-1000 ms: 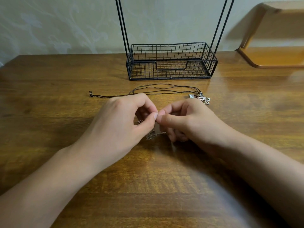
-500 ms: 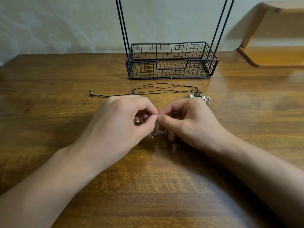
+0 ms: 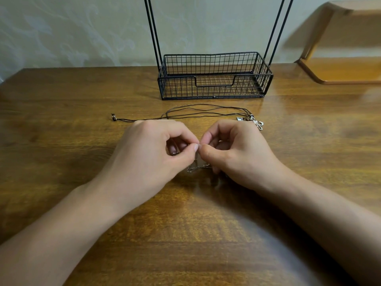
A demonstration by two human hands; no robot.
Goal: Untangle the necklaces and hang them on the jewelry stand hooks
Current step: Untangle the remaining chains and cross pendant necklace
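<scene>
Head view: a thin silver chain [image 3: 198, 167] is pinched between thumb and forefinger of the left hand [image 3: 156, 153] and of the right hand [image 3: 237, 153], fingertips nearly touching above the table [image 3: 61, 124]. A dark cord necklace [image 3: 206, 112] with its pendant [image 3: 257, 123] is laid just beyond them, in front of the wire stand [image 3: 214, 77]; its hooks are out of view. The knot would best be teased apart gently, with slack kept, since hard pulling could tighten it.
</scene>
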